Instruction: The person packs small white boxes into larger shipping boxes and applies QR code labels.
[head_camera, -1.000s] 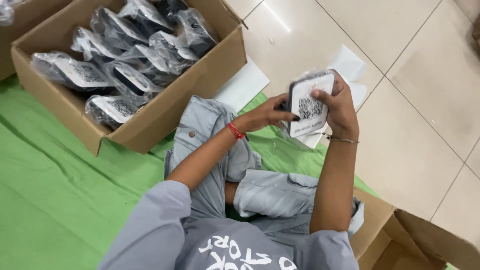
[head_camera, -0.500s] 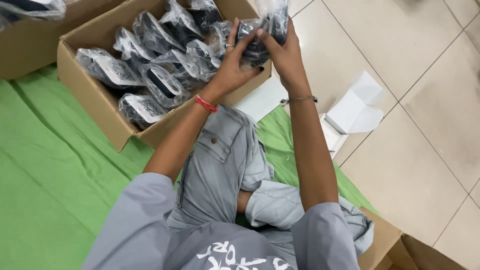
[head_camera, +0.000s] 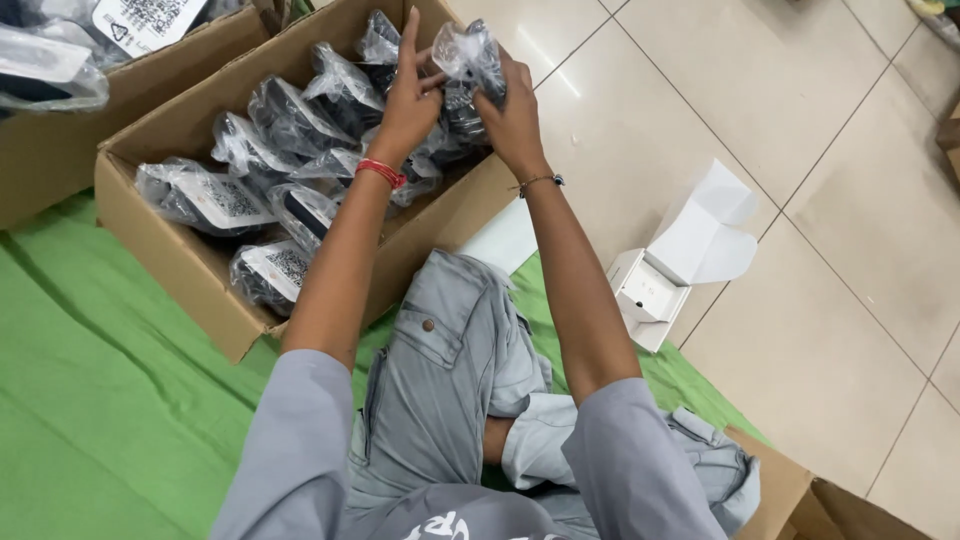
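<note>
Both hands, left hand (head_camera: 408, 100) and right hand (head_camera: 510, 105), pinch one bagged dark item (head_camera: 468, 62) over the cardboard box's (head_camera: 190, 270) far corner. Slick bag, probably loose: could slip, topple packed rows.

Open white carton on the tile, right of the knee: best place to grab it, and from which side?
Grip the white carton across its squat body, on the two side walls, coming from above and from the near side. Its raised flap stands open on the far side and looks too thin to lift by. Both hands are up at the cardboard box, so nothing blocks it.
</note>
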